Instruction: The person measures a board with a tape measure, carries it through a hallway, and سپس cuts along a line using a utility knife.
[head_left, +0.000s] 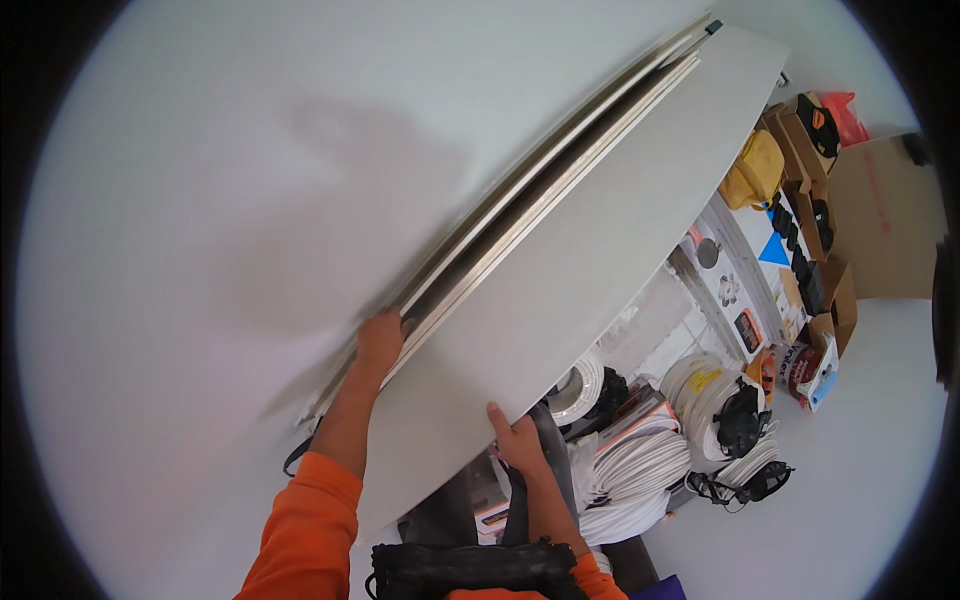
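A long, flat white panel [530, 265], perhaps a door leaf, stands tilted across the middle of the view. My left hand [380, 340] is closed over its upper-left edge, with the fingertips down in the dark gap behind it. On the opposite edge, my right hand [517, 442] grips the same panel, thumb flat on the face and the other fingers mostly hidden underneath. Beyond the gap, another thin panel [540, 165] leans against the white wall [200, 200]. A small dark piece [713, 27] sits at the panels' far end.
Coils of white cable [640, 465], cable spools [695, 395] and a white roll [580, 390] lie to the right of the panel. Farther off are open cardboard boxes [840, 290], a yellow bag [755, 170] and a red plastic bag [845, 115]. A black waist pouch [475, 572] hangs at my front.
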